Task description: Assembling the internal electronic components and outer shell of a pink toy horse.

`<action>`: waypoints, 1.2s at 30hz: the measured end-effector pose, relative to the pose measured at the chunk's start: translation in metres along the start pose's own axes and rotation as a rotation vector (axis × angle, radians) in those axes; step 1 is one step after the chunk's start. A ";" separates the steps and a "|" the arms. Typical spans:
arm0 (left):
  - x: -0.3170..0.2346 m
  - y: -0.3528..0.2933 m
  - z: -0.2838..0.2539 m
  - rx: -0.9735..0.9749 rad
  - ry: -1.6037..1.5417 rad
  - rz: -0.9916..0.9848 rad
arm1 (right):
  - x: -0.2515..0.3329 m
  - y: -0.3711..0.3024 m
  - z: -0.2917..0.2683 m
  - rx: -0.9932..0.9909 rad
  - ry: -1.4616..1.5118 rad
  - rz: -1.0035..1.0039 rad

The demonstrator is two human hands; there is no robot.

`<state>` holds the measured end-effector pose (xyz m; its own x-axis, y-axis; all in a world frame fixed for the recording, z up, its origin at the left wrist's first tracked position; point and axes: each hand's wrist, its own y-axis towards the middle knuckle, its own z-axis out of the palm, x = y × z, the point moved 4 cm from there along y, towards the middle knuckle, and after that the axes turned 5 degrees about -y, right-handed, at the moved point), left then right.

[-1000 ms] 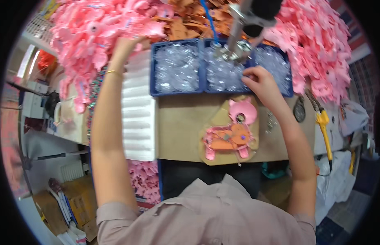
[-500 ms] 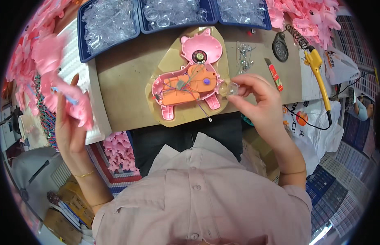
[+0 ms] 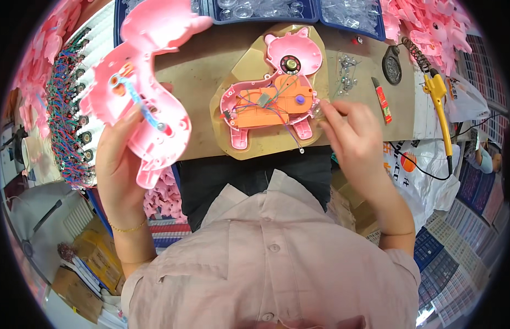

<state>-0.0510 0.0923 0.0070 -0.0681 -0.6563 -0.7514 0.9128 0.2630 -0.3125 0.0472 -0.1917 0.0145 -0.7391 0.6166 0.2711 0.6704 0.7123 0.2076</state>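
My left hand (image 3: pixel 119 164) is closed around a pink plastic toy shell half (image 3: pixel 175 131), its hollow inside facing up with a light blue strip in it. Centre on the bench, the matching pink shell (image 3: pixel 292 48) lies open on a tan shaped fixture (image 3: pixel 249 64). Inside it are an orange gear housing (image 3: pixel 255 116), loose thin wires and a round speaker (image 3: pixel 290 64) in the head part. At that shell's right edge, the fingertips of my right hand (image 3: pixel 358 143) pinch a small clear plastic piece (image 3: pixel 317 111), partly hidden by the fingers.
Blue bins (image 3: pixel 260 22) of clear plastic parts line the back. To the right lie small metal-tipped parts (image 3: pixel 347 74), a red-handled knife (image 3: pixel 382 101), a dark oval dish (image 3: pixel 392 67) and a yellow soldering iron (image 3: pixel 438 104). Wired speakers (image 3: pixel 74 120) are heaped at the left.
My left hand has brought the pink shell half rightward, toward the bench's middle, turning its inside up. My right hand has set the clear piece against the lying shell's right edge. The view has shifted slightly.
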 end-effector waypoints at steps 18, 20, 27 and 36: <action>0.050 -0.001 0.052 -0.009 0.283 -0.033 | 0.027 0.040 0.008 0.128 0.741 0.006; 0.053 0.001 0.054 -0.014 0.376 0.021 | 0.025 0.037 0.007 0.080 0.938 0.151; 0.056 -0.001 0.066 -0.089 0.684 0.269 | 0.051 0.048 -0.002 -0.246 0.335 -0.129; 0.058 0.000 0.065 -0.043 0.807 0.392 | 0.052 0.048 0.009 -0.344 0.338 0.004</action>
<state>-0.0285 0.0083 0.0008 -0.0318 0.1788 -0.9834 0.9154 0.4002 0.0431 0.0402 -0.1222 0.0298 -0.7121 0.4346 0.5513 0.6980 0.5228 0.4894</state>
